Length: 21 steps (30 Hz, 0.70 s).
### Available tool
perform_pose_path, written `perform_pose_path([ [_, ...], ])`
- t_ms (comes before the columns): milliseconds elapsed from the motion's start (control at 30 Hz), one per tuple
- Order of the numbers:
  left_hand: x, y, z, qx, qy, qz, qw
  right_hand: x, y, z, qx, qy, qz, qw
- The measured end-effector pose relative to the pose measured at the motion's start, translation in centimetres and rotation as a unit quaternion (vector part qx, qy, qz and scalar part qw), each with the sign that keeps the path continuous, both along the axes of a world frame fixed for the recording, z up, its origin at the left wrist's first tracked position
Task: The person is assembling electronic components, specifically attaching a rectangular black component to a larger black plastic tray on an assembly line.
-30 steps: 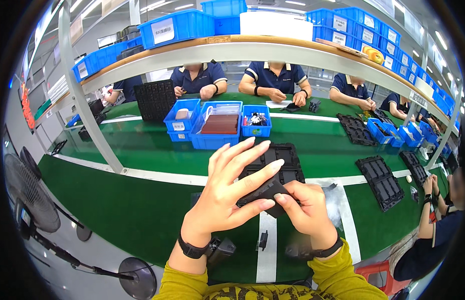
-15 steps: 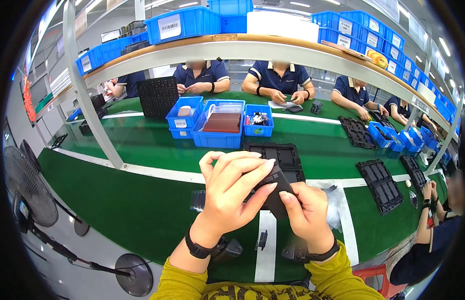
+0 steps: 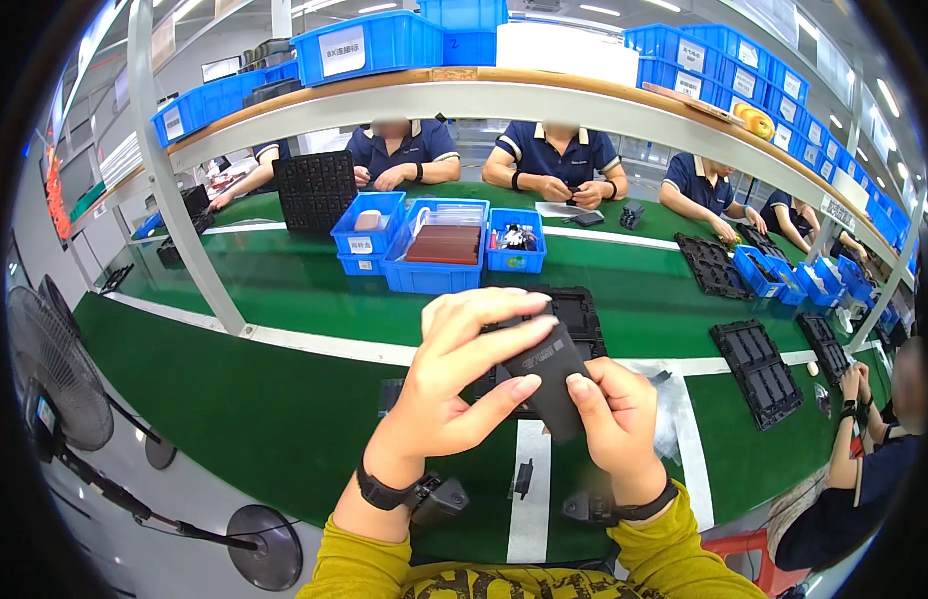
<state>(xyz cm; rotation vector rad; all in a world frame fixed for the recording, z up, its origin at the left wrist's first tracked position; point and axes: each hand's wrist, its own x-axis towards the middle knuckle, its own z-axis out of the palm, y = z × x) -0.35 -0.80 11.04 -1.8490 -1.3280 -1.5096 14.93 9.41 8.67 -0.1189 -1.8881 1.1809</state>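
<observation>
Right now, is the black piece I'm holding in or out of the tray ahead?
Out: your right hand holds the black piece up, left hand against it, hiding part of the black tray.

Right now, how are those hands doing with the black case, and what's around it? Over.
Right hand grips black case. Left hand at its left side. Case tilted, printed face showing. Black tray beyond, partly hidden.

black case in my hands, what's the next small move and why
I'd probably slide the left hand off the black case, leaving it in the right hand. The left fingers reach across its upper part and hide some of it, while the right thumb is at its right edge, so that side seems supported.
</observation>
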Motion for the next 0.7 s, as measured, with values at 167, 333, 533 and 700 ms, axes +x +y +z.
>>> perform_pose_path([
  [167, -0.4, -0.4, 0.4, -0.102, 0.023, -0.071, 0.992, 0.1, 0.4, 0.1, 0.012, -0.018, 0.037, 0.999],
  [333, 0.2, -1.4, 1.1, -0.123, 0.105, 0.041, 0.986, 0.3, 0.3, 0.5, 0.054, -0.025, 0.046, 0.997],
  [533, 1.4, -1.1, 0.7, -0.039, 0.212, 0.196, 0.957, 0.3, 0.6, 0.1, 0.093, -0.016, -0.012, 0.995],
  [700, 0.8, -0.7, -0.5, -0.051, -0.164, -0.064, 0.983, 0.0, 0.2, 0.4, 0.067, 0.003, -0.003, 0.998],
])
